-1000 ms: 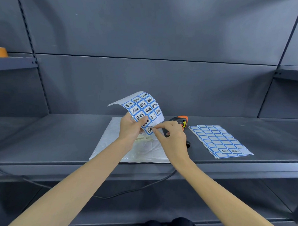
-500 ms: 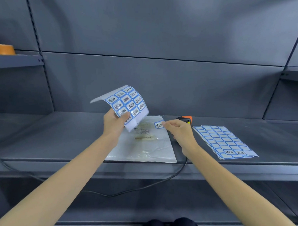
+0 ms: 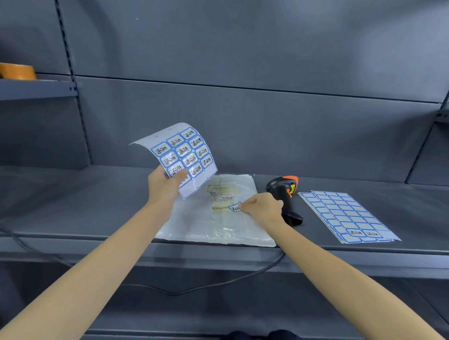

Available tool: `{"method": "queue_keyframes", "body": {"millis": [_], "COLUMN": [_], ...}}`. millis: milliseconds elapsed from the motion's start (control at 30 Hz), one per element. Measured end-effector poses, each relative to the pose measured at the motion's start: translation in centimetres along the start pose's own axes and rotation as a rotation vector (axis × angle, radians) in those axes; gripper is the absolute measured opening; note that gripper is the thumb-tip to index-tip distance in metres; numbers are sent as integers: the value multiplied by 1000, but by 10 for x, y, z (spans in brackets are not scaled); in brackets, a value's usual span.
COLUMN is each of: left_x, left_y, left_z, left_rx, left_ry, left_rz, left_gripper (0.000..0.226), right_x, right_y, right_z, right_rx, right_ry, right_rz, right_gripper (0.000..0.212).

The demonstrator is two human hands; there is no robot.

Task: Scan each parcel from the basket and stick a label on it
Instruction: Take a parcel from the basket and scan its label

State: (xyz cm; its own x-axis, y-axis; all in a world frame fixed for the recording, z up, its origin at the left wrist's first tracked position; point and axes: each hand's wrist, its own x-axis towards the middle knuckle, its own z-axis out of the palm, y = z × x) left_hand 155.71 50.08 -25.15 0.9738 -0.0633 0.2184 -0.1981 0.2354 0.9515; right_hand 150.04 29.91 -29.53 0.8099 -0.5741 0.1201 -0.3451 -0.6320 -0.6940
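Right hand (image 3: 264,206) pinches a blue-bordered paper label (image 3: 234,208) onto the flat white plastic parcel (image 3: 215,228) at the shelf's front edge; left hand (image 3: 165,186) grips the curled label sheet (image 3: 183,156) clear, raised out of the way.

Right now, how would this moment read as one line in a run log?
step: sticking label | right hand: pinches label on parcel | left hand: holds label sheet | scanner: on shelf

Grey metal shelf (image 3: 66,200) carries three things: white parcel (image 3: 195,229) flat at centre, scanner (image 3: 282,193) just right of it, label sheets (image 3: 347,214) further right. Scanner's cable (image 3: 197,287) drops over the front edge.
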Motion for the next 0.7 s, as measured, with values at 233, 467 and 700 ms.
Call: {"method": "queue_keyframes", "body": {"millis": [233,467,700], "left_x": [3,2,-7], "left_y": [1,1,13], "left_z": [-2,-3,12], "left_rx": [-9,-17,-136], "left_ry": [5,-18,-171], "left_rz": [17,16,-49], "left_gripper": [25,25,29], "right_x": [-7,-25,-15], "right_y": [6,13,-13], "right_z": [-10,-25,-64], "right_rx": [-223,-535,-305], "right_ry": [40,-170,-118], "right_rz": [-421,-700,-474], "right_gripper": [28,36,55]}}
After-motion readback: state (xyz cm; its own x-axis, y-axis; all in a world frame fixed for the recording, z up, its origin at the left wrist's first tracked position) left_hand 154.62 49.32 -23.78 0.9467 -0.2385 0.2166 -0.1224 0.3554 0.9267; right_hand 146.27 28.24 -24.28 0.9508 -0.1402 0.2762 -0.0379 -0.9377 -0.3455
